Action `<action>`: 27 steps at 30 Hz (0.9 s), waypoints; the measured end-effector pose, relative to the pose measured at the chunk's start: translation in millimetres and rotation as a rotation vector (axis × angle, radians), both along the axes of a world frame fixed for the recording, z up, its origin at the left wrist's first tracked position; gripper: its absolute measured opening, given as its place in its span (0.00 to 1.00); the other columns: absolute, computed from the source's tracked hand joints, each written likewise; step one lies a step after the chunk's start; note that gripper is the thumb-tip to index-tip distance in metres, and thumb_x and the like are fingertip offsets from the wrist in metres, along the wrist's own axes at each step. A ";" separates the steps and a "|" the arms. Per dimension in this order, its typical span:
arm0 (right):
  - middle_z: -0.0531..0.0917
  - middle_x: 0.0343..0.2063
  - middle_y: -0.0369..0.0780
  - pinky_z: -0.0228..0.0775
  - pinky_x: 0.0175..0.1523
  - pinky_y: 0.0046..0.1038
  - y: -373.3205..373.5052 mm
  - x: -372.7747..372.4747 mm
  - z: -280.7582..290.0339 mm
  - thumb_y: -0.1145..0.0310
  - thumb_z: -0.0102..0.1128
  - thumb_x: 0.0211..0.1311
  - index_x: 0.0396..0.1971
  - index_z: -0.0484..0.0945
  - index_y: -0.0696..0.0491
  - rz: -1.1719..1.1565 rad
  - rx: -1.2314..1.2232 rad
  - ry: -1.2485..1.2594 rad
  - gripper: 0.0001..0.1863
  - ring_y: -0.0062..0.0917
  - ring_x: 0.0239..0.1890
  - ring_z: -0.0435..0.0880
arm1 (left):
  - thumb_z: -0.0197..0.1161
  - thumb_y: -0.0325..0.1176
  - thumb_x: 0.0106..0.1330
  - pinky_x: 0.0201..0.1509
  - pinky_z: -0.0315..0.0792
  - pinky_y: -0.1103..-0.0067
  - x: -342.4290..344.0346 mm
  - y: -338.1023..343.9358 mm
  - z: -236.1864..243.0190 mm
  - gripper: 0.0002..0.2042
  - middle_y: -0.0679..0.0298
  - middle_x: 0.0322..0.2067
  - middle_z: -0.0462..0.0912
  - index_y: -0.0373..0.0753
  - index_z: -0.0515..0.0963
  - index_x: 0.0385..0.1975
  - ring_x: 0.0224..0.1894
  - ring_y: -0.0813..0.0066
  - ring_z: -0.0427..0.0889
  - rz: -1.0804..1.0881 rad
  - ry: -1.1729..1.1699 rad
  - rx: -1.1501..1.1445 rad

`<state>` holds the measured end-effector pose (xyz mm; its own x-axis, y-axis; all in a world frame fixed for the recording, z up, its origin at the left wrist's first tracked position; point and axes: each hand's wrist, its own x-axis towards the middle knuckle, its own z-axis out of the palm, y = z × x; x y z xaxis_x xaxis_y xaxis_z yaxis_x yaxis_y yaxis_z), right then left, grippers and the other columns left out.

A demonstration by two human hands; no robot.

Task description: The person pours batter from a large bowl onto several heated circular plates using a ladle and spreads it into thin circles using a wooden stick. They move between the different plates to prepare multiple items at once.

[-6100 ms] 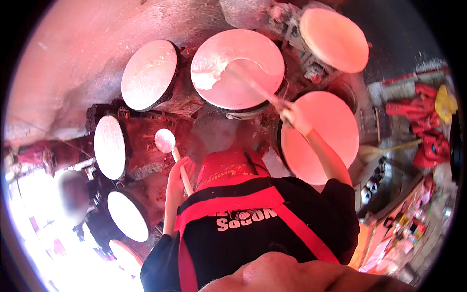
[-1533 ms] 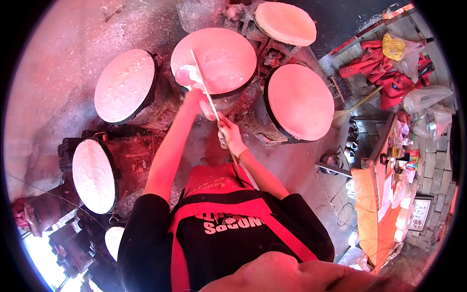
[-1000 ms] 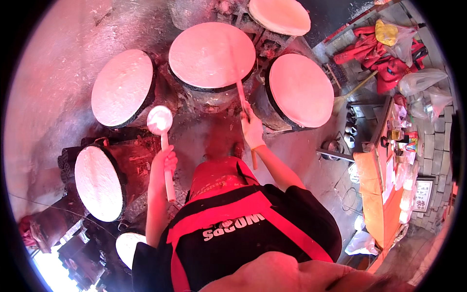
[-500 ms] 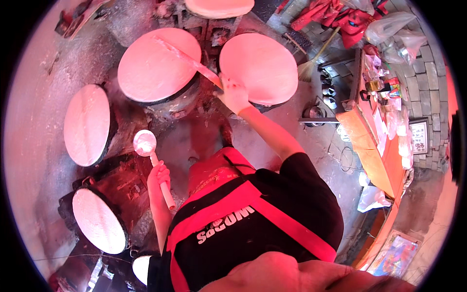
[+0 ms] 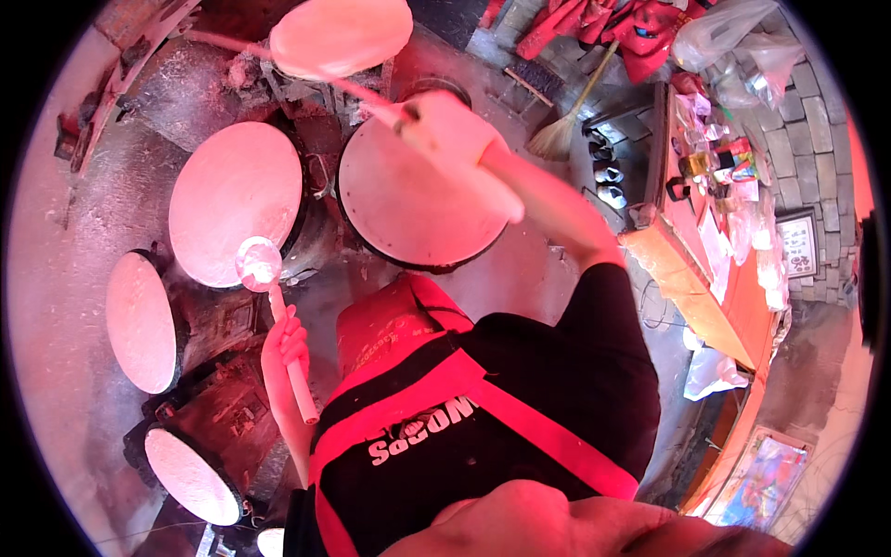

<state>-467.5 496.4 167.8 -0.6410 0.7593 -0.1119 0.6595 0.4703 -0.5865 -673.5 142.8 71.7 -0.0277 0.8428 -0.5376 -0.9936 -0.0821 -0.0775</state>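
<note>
My left hand [image 5: 286,343] is wrapped round the handle of a ladle [image 5: 259,264]. Its bowl points away from me, with something pale in it, and overlaps the near edge of the left round griddle [image 5: 227,190] in view; I cannot tell whether they touch. My right hand [image 5: 455,130], partly blurred, is closed on a long thin stick [image 5: 367,96]. That hand is over the far part of the right round griddle [image 5: 390,200], whose top is pale with a dark rim. The stick's far end reaches leftward across the near edge of the farthest griddle [image 5: 348,32].
More pale-topped griddles stand at the left [image 5: 141,320] and lower left [image 5: 190,475]. An orange-fronted counter [image 5: 701,288] with packages runs along the right. A broom [image 5: 561,135] and red cloth [image 5: 645,42] lie beyond; a brick wall [image 5: 817,135] is at far right.
The griddles now appear lower and further left in view. My right hand with the stick has moved from between the two nearer griddles to over the right one. The left hand keeps the ladle.
</note>
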 end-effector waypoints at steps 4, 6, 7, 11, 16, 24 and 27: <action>0.83 0.27 0.44 0.71 0.37 0.31 125.4 -34.6 46.0 0.60 0.62 0.55 0.36 0.82 0.56 0.048 0.134 0.194 0.15 0.27 0.29 0.80 | 0.44 0.25 0.71 0.13 0.54 0.89 -8.6 28.3 15.7 0.11 0.67 0.24 0.60 0.30 0.62 0.50 0.18 0.84 0.58 -0.009 0.029 -0.007; 0.82 0.24 0.42 0.76 0.39 0.30 158.9 -57.2 107.1 0.62 0.58 0.55 0.35 0.79 0.60 0.012 -0.245 0.708 0.16 0.30 0.26 0.81 | 0.44 0.24 0.71 0.13 0.53 0.89 -17.3 38.4 29.6 0.11 0.68 0.23 0.60 0.30 0.62 0.51 0.18 0.85 0.58 0.028 0.078 -0.039; 0.82 0.24 0.41 0.75 0.39 0.29 189.7 -40.6 120.1 0.63 0.57 0.55 0.35 0.79 0.60 -0.004 -0.464 0.870 0.15 0.31 0.27 0.81 | 0.44 0.24 0.71 0.13 0.53 0.89 -25.4 56.7 33.5 0.12 0.68 0.23 0.59 0.30 0.62 0.52 0.18 0.85 0.58 -0.008 0.092 -0.028; 0.83 0.24 0.40 0.75 0.38 0.34 242.5 -55.3 107.3 0.64 0.57 0.52 0.34 0.80 0.58 -0.276 -0.425 1.314 0.14 0.33 0.27 0.82 | 0.46 0.24 0.70 0.12 0.52 0.90 -65.7 90.3 46.0 0.14 0.68 0.23 0.60 0.30 0.61 0.53 0.17 0.86 0.58 0.022 0.115 -0.024; 0.74 0.12 0.37 0.62 0.16 0.29 307.2 -110.2 -16.2 0.65 0.65 0.53 0.17 0.75 0.55 -0.646 -0.218 1.075 0.12 0.25 0.11 0.71 | 0.49 0.24 0.66 0.12 0.50 0.92 -127.2 115.8 41.9 0.15 0.68 0.25 0.63 0.31 0.61 0.52 0.17 0.88 0.57 0.024 0.344 -0.178; 0.83 0.32 0.53 0.73 0.43 0.35 331.6 -144.2 -268.3 0.65 0.63 0.47 0.34 0.80 0.65 -1.135 -0.103 0.645 0.18 0.38 0.35 0.84 | 0.51 0.24 0.66 0.12 0.51 0.92 -173.8 123.1 26.5 0.15 0.67 0.26 0.64 0.33 0.62 0.51 0.17 0.87 0.58 0.093 0.350 -0.253; 0.83 0.29 0.49 0.73 0.40 0.36 317.4 -152.0 -268.3 0.63 0.62 0.50 0.36 0.79 0.65 -1.121 -0.157 0.760 0.19 0.38 0.31 0.82 | 0.50 0.24 0.66 0.12 0.52 0.92 -155.1 114.5 34.2 0.14 0.67 0.26 0.63 0.32 0.62 0.51 0.18 0.87 0.58 0.187 0.312 -0.276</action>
<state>-619.5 813.8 -100.5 0.3638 0.9203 -0.1440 0.1329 -0.2043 -0.9698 -828.6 257.3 105.9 -0.3624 0.6342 -0.6830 -0.9320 -0.2381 0.2735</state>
